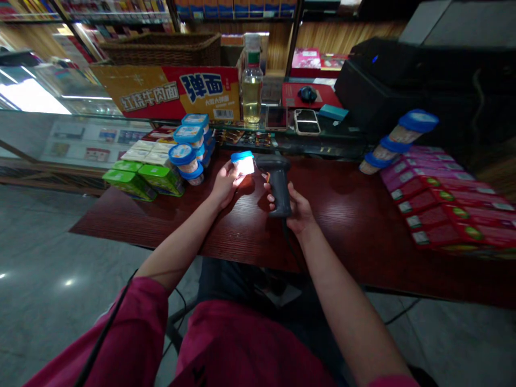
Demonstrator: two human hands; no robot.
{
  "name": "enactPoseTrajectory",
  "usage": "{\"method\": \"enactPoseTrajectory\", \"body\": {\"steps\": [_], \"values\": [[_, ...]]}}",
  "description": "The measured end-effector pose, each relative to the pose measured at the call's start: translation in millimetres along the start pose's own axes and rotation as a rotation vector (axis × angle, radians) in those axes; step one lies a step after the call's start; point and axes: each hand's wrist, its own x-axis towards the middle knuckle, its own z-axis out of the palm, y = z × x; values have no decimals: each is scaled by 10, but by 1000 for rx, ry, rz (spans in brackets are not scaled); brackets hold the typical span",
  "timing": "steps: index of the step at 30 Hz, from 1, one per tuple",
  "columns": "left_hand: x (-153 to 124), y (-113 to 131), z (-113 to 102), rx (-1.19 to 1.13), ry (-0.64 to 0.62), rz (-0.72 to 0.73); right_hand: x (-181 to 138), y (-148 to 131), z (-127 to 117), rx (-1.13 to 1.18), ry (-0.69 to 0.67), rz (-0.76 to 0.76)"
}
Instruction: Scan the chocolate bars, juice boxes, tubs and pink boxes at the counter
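My left hand (226,184) grips a small blue-lidded tub (243,163), held above the brown table (322,215). Bright light from the scanner washes out the tub's side. Wrapped round the handle of a dark grey barcode scanner (279,185) is my right hand (298,207); the scanner's head points left at the tub, close to it. A cable hangs from the handle. To the left of my left hand, several more blue-lidded tubs (184,156) are stacked, beside green boxes (159,179).
At the right, a leaning stack of blue-lidded tubs (389,145) stands beside piled red and pink boxes (447,204). Behind are a printed carton (149,91), a tall bottle (252,88), a phone (307,122) and a mouse (307,94). A wicker basket (161,48) sits farther back.
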Motion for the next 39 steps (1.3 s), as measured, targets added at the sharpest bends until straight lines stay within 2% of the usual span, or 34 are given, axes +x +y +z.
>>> {"method": "enactPoseTrajectory", "body": {"steps": [5,9,12,17,20,23,26,28,31,39], "values": [[13,-2,8,63,-25,44,-65,-105,-214,-14,22,-72],[47,-96,294,190,-67,63,-300,-331,-457,-23,138,-132],[72,-232,725,249,-184,115,-620,-542,-660,-31,249,-208],[100,-513,1691,341,-399,153,-1274,-849,-1004,-118,338,-372],[112,-693,2295,463,-443,300,-1576,-980,-1170,-188,392,-399],[129,-847,2803,513,-488,456,-1731,-1057,-1250,-207,442,-407],[165,-912,3137,572,-551,525,-1753,-1081,-1258,-195,469,-411],[196,-894,3255,680,-570,528,-1729,-1084,-1250,-197,457,-407],[235,-833,3318,834,-585,521,-1695,-1088,-1245,-201,425,-373],[267,-857,3373,908,-622,568,-1683,-1095,-1225,-194,458,-369]]}}
